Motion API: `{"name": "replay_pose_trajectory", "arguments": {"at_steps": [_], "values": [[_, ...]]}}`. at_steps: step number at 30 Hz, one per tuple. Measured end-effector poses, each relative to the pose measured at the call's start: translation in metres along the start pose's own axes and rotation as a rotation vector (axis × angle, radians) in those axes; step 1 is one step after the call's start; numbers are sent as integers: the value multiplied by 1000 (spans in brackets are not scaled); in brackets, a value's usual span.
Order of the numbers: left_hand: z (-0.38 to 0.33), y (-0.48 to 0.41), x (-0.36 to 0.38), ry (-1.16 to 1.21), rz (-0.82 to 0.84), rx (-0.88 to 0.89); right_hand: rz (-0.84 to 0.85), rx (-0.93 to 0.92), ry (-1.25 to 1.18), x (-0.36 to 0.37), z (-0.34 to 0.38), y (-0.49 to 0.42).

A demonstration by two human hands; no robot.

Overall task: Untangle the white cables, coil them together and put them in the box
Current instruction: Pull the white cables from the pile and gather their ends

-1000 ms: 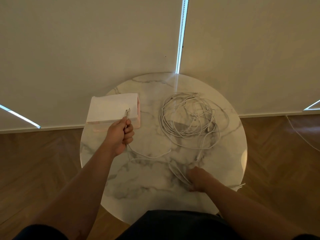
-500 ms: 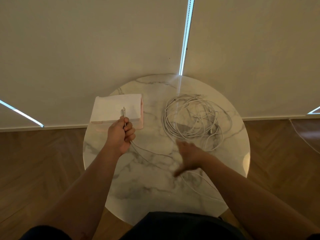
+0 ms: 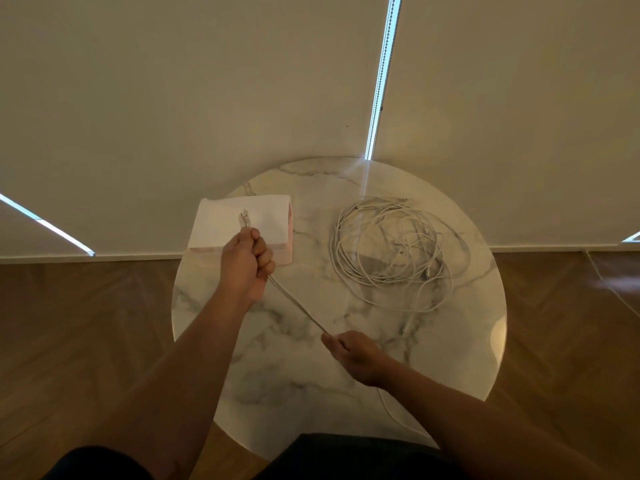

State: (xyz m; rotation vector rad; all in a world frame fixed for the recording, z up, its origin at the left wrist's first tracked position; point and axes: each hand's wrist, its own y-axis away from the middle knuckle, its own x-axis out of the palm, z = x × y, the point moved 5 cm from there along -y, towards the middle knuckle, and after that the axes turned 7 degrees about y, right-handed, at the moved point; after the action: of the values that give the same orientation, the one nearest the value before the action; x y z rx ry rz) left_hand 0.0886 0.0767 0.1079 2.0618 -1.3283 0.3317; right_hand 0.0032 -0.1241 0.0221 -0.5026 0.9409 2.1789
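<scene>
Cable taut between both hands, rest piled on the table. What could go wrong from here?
1. The taut cable between left hand and right hand trails off the table edge; if it loops into the tangle, pulling may tighten knots or drag the tangle.
2. The left hand works right by the box, which sits at the rim; a bump could push it off.

cable tangle — loose white loops, flat | single cable — taut, diagonal | box white-pink, left
</scene>
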Motion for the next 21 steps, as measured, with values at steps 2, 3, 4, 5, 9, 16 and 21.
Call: {"name": "replay_pose_trajectory", "arguments": {"at_steps": [2, 3, 4, 5, 9, 16, 21], "values": [[2, -2, -3, -23, -12, 25, -16, -11, -1, 2, -6, 4], [4, -3, -4, -22, -19, 37, -18, -21, -9, 4, -10, 6], [5, -4, -5, -19, -24, 47, -11, -18, -10, 4, -12, 9], [6, -4, -5, -23, -28, 53, 5, -14, 3, 6, -17, 11], [12, -2, -7, -59, -41, 53, 104, 0, 154, 13, -30, 18], [21, 2, -8, -47, -58, 10, 259, 10, 25, 11, -27, 16], [36, 17, 9, -265, 29, -14, -334, 18, -331, -72, -2, -17]]}}
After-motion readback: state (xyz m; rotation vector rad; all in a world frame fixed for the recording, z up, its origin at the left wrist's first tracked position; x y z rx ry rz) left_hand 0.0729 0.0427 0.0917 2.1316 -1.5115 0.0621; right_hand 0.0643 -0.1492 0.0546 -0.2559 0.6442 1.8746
